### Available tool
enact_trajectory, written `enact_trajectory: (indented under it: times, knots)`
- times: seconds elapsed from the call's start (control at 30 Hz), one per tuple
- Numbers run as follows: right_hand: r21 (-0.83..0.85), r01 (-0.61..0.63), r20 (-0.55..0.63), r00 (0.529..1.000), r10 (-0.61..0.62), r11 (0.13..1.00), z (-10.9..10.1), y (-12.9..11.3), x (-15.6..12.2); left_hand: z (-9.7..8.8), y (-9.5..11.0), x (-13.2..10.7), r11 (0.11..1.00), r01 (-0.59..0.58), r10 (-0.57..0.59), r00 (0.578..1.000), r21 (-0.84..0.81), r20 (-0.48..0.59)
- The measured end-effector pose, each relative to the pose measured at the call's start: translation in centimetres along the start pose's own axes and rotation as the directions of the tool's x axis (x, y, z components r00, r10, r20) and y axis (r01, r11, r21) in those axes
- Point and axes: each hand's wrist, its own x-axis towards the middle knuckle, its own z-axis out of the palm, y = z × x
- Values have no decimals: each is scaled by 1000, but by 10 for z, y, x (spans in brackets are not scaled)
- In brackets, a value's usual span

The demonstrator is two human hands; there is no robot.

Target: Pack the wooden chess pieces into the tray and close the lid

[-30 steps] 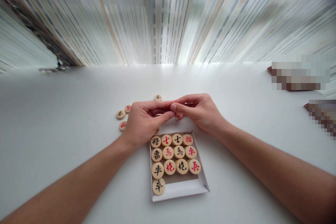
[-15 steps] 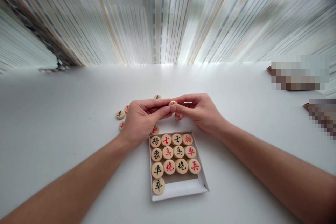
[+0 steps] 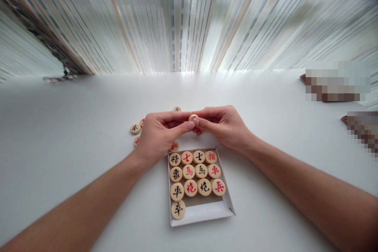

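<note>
My left hand [image 3: 159,136] and my right hand [image 3: 224,126] meet just beyond a shallow white box [image 3: 206,214]. Together their fingertips pinch one round wooden chess piece [image 3: 193,117], held on edge, its face hidden. Several round wooden pieces with red or black characters lie in rows inside the box, such as a black-marked piece [image 3: 178,209] alone in the nearest row. Loose pieces lie on the white table [image 3: 73,145] by my left hand: one [image 3: 135,128] to its left, one [image 3: 177,109] behind it, one [image 3: 174,146] under its heel.
Pale vertical blinds [image 3: 189,19] hang past the table's far edge. Two blurred brownish objects [image 3: 336,80] [image 3: 363,130] rest at the far right of the table.
The chess piece between my fingertips has come into view and turned a little. Both hands stay together over the same spot.
</note>
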Motion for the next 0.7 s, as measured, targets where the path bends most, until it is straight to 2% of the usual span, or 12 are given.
enact_trajectory:
  times: [0.13, 0.33, 0.5, 0.7]
  knots:
    - [50, 16, 24, 1000, -17, 999, -2, 3, 1, -2, -4, 1, 1000, -5, 7, 996, 26, -85]
    - [33, 73, -68, 995, -70, 997, 2, 5, -1, -2, -6, 1, 996, -45, 58, 983, 79, -172]
    - [-7, 129, -94, 987, -129, 992, 6, 5, -2, -1, -5, 0, 996, -56, 65, 986, 63, -155]
    - [-12, 57, -121, 991, -58, 998, 6, 1, -2, -1, -5, 0, 996, -56, 66, 986, 62, -156]
